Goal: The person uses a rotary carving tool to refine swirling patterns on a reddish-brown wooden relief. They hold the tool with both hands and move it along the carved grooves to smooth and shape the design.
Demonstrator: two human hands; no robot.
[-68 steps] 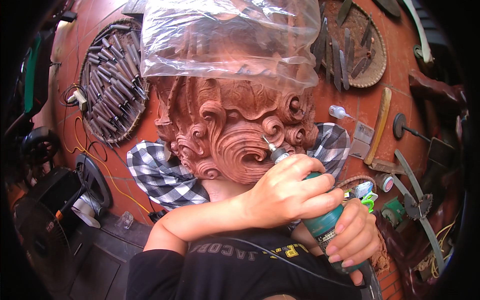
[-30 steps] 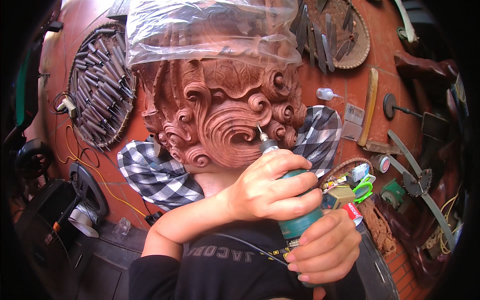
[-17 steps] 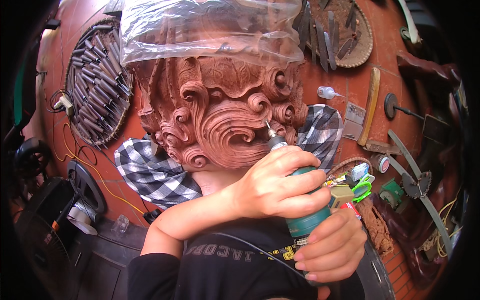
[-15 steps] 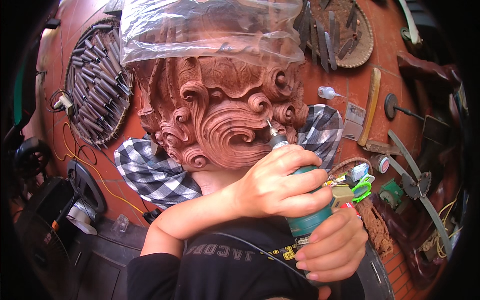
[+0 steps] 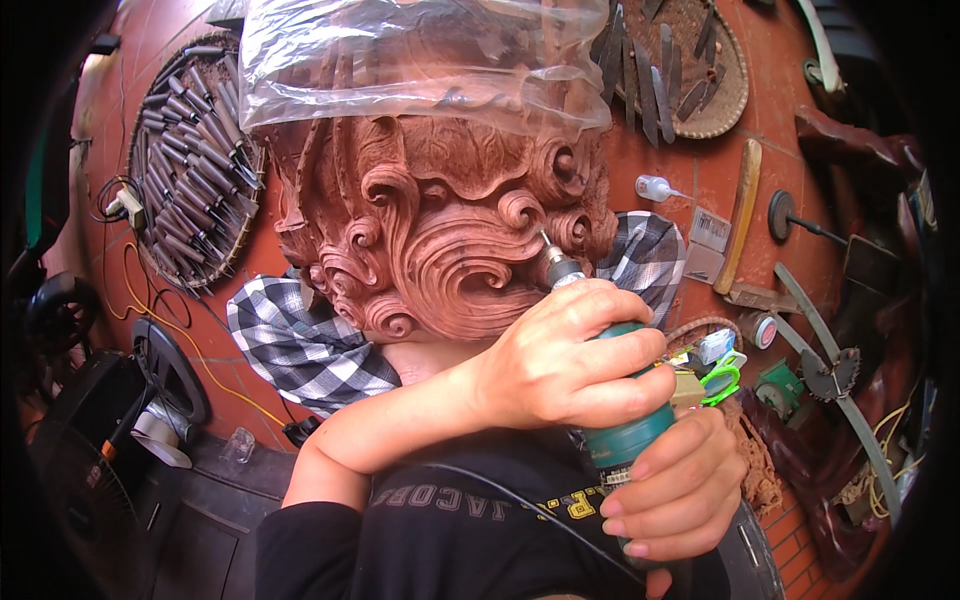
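A reddish-brown wood carving [image 5: 440,230] with deep swirls and curls rests against my lap, plastic sheeting [image 5: 420,70] over its far part. My left hand [image 5: 575,355] is closed round the front of a teal rotary grinder [image 5: 630,435]. Behind it, my right hand [image 5: 680,490] wraps the rear of the body. From the grinder's metal collet a thin bit [image 5: 545,238] points at the carving beside a small curl on the right; whether the tip touches wood I cannot tell. Part of the grinder is hidden by my fingers.
Many dark-handled chisels fill a woven tray [image 5: 150,240] at left. Flat blades lie in a second tray [image 5: 740,110] at far right. A small white bottle [image 5: 655,188], a wooden-handled tool [image 5: 740,215] and green scissors [image 5: 722,378] lie at right. A black cord [image 5: 520,500] crosses my shirt.
Both hands and the grinder have shifted slightly to the right, the bit along with them. The carving stays almost where it was.
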